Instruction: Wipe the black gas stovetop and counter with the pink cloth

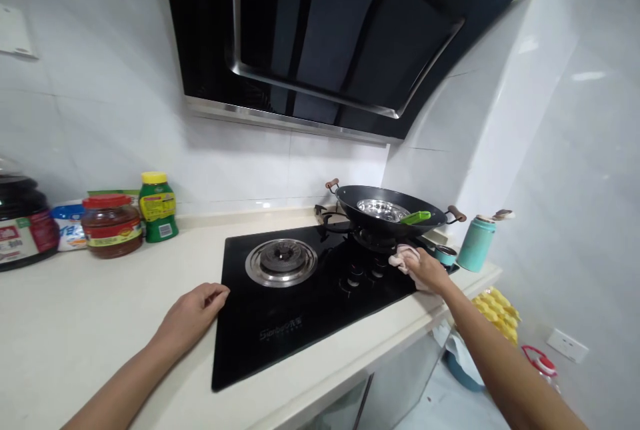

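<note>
My right hand is closed round a crumpled pale pink cloth, held low over the right part of the black gas hob, in front of the wok. My left hand rests on the counter at the hob's left edge, fingers curled together with nothing visible in them. A black wok with wooden handles sits on the right burner. Inside it are a shiny metal dish and something with a green handle. The left burner has nothing on it. Control knobs stand near the cloth.
A range hood hangs low above the hob. Left along the wall stand a red-lidded jar, a green bottle and a dark jar. At right are a turquoise container and a small turquoise-sided cup near the counter's edge.
</note>
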Demonstrator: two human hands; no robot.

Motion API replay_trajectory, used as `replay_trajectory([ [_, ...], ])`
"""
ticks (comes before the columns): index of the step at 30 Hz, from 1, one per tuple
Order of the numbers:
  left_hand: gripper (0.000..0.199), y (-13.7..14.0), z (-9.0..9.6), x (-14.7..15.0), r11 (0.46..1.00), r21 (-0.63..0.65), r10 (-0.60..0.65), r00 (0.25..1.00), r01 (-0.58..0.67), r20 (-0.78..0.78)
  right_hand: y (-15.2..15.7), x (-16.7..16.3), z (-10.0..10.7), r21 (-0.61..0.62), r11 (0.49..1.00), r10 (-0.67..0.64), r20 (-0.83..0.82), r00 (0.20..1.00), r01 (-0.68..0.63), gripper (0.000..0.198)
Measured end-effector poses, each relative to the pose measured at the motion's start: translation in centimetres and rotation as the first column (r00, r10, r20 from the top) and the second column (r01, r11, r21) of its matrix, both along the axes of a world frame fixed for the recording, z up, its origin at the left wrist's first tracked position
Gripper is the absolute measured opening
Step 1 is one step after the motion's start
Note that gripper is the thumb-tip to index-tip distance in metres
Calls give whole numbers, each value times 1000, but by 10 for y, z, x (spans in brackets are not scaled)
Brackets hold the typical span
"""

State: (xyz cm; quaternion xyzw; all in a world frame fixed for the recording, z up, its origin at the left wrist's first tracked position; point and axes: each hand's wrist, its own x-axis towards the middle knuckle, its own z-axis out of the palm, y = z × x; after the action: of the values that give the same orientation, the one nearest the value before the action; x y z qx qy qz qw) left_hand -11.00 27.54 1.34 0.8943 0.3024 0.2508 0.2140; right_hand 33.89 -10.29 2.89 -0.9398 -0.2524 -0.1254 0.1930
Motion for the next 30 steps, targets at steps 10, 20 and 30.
replay_trajectory([
  [10, 45, 2, -1, 2, 999, 20, -28, 1000, 29, -13, 94, 2, 14, -28, 965, 253, -160, 954, -260, 45],
  [20, 44, 6, -4, 6, 998, 36, -51, 997, 53, -58, 109, -11, 46, -182, 835, 387, -478, 789, -520, 46],
  [30, 40, 6, -7, 3, 998, 47, -50, 998, 52, -44, 122, -27, 64, -449, 566, 497, -484, 720, -692, 64],
])
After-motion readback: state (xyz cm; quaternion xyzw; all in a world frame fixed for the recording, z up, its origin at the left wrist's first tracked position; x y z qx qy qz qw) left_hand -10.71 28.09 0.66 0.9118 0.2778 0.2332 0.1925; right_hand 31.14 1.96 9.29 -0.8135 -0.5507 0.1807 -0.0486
